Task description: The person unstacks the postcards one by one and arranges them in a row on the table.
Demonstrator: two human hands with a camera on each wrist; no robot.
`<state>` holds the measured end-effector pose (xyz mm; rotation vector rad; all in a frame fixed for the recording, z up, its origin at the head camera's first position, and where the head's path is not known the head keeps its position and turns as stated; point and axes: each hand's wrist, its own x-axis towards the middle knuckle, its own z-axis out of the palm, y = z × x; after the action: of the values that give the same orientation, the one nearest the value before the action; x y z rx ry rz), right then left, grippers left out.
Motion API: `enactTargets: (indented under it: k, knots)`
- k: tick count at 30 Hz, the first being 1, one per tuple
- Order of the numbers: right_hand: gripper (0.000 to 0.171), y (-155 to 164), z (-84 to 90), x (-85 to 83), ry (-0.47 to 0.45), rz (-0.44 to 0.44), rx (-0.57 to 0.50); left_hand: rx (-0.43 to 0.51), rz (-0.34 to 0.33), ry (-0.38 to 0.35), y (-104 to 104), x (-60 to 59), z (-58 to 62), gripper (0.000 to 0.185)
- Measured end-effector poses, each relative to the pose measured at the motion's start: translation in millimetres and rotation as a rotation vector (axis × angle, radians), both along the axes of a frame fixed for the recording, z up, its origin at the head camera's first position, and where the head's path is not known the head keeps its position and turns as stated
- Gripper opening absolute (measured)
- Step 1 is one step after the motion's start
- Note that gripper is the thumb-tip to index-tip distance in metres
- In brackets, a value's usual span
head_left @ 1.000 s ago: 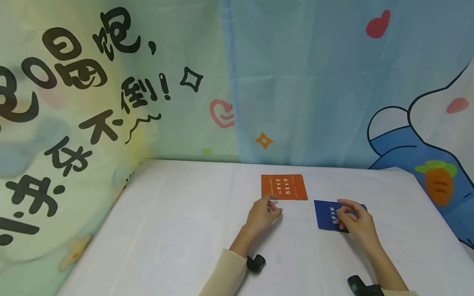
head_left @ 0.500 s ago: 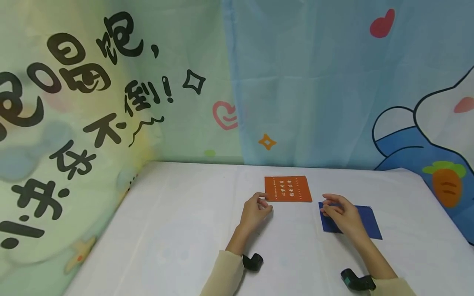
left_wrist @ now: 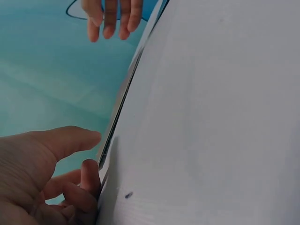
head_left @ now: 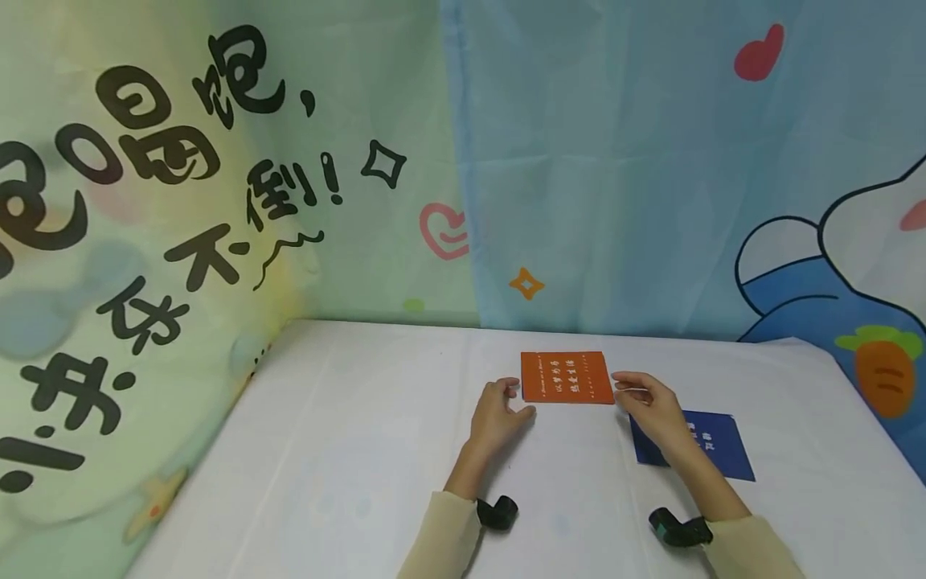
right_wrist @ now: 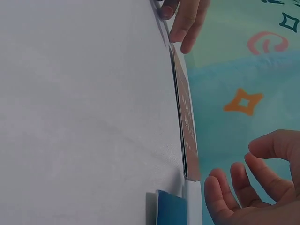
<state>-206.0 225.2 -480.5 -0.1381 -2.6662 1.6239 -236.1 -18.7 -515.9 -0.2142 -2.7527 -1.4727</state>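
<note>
**My right hand (head_left: 654,406) has left the blue card (head_left: 727,446) for the orange one**

From the head view, my right hand was over the blue card a moment ago; now its fingertips are at the right edge of the orange card (head_left: 567,378). My left hand (head_left: 494,412) stays by the left edge. I judge that the orange card is now what both hands attend to. It lies flat on the white table (head_left: 325,450), between my hands; the blue card lies nearer me and to the right, partly under my right wrist.

From the left wrist, my left thumb is stretched out and the other fingers bend loosely, grasping nothing I can see. Whether they touch the card, I cannot tell.

From the right wrist, my right fingers are spread, relaxed and holding nothing, just beside the orange card's near end; my left fingertips are at its far end.
</note>
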Motion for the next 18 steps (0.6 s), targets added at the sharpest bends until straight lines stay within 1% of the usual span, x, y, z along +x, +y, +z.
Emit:
enactTargets:
  k: [3, 6, 10, 12, 15, 18]
  knots:
    - [0.043, -4, 2.2, -7.7, -0.045, 0.018, -0.007, -0.036, 0.004, 0.011, 1, -4.1, -1.0, 0.051]
    - [0.044, -9, 1.4, -18.2, -0.083, 0.006, -0.007, -0.058, -0.001, 0.014, -1, -7.8, -1.6, 0.052]
    - [0.045, -10, -3.0, -34.3, -0.09, -0.023, 0.007, -0.087, -0.029, 0.012, -1, -12.2, -1.1, 0.054]
    - [0.045, -8, -5.9, -42.6, -0.084, -0.023, 0.02, -0.1, -0.035, 0.018, -1, -14.7, -0.3, 0.055]
    - [0.047, -2, -10.9, -52.3, -0.08, 0.005, 0.046, -0.122, -0.039, 0.028, 0, -18.0, -0.5, 0.057]
    - [0.049, 3, -15.6, -56.1, -0.101, 0.042, 0.07, -0.141, -0.045, 0.024, 1, -17.6, -0.7, 0.055]
